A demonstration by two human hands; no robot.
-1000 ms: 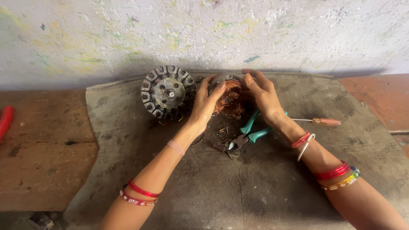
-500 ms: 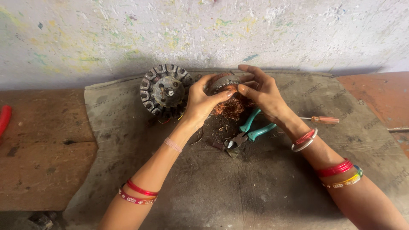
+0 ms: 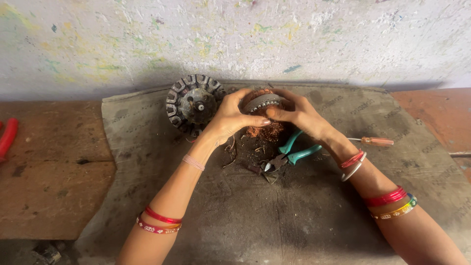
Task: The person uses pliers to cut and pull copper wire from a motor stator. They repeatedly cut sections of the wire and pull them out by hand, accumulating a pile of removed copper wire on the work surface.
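My left hand (image 3: 229, 118) and my right hand (image 3: 300, 114) both grip a round motor stator (image 3: 261, 102) wound with copper wire, holding it on edge over the grey mat (image 3: 245, 211). A tangle of loose copper wire (image 3: 260, 131) hangs from it between my thumbs. Just left of my left hand, a second stator (image 3: 194, 104) of dark metal with empty slots leans near the wall.
Green-handled pliers (image 3: 289, 154) lie on the mat under my right wrist, among wire scraps. A screwdriver (image 3: 375, 142) with an orange handle lies to the right. A red object (image 3: 7, 137) sits at the left edge. A paint-flecked wall stands behind.
My hands closed in from the sides, lifted the wound stator and turned it more upright. The loose copper wire now hangs lower beneath it.
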